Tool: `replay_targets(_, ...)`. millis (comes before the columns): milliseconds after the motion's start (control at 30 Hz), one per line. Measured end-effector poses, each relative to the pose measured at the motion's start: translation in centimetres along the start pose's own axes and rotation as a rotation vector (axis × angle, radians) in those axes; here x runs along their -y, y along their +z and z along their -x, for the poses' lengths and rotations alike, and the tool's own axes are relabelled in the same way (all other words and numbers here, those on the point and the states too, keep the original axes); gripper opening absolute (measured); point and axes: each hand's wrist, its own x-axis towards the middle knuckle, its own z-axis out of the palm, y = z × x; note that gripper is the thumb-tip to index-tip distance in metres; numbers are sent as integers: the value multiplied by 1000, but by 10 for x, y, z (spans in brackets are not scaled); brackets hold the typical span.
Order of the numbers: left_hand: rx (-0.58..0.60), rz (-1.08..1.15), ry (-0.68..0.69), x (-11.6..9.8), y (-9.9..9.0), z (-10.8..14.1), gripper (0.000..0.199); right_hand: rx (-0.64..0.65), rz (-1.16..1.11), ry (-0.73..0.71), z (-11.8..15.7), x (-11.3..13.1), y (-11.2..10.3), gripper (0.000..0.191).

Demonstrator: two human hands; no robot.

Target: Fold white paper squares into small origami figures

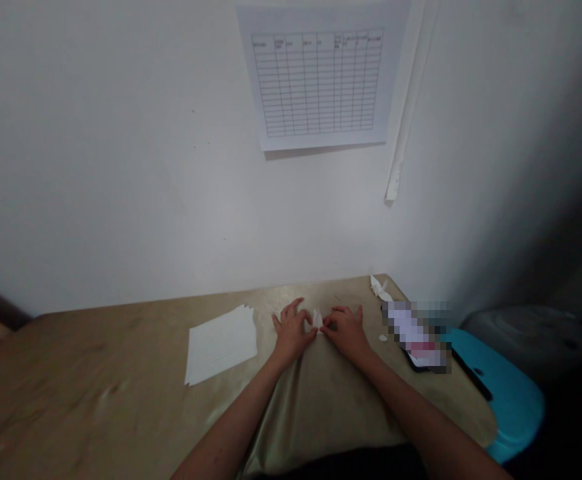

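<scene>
Between my two hands is a small piece of white folded paper point(317, 320), low over the tan table cover. My left hand point(291, 331) pinches its left side with thumb and index finger, the other fingers spread out. From the right, my right hand point(347, 330) grips its lower right edge between thumb and fingertips. The paper's exact folds are too small to make out. Left of my left hand lies a stack of white lined paper sheets point(222, 345) with a ragged right edge.
At the right lies a phone point(415, 337), its screen blurred out. Crumpled white paper point(381, 288) sits at the back right corner, with a small scrap point(383, 338) nearer. A turquoise stool point(515, 393) stands beyond the table's right edge. A printed table sheet point(321, 87) hangs on the wall.
</scene>
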Motion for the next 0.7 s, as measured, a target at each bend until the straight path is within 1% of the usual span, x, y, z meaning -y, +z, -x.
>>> replay_targets(100, 0, -6, 14, -1, -1, 0, 23, -13, -6, 6, 0, -1, 1, 7)
replay_targets(267, 67, -43, 29, 1, -5, -2, 13, -22, 18, 18, -1, -2, 0, 10)
replay_targets(400, 88, -70, 41, 7, -7, -4, 12, -25, 16, 15, 1, -1, -1, 10)
replay_targets(500, 89, -105, 38, 8, -8, -3, 13, -44, 15, 4, 4, 0, -1, 9)
replay_targets(700, 57, -180, 49, 0, -11, 2, 13, -52, 34, -18, 5, 1, 0, 11)
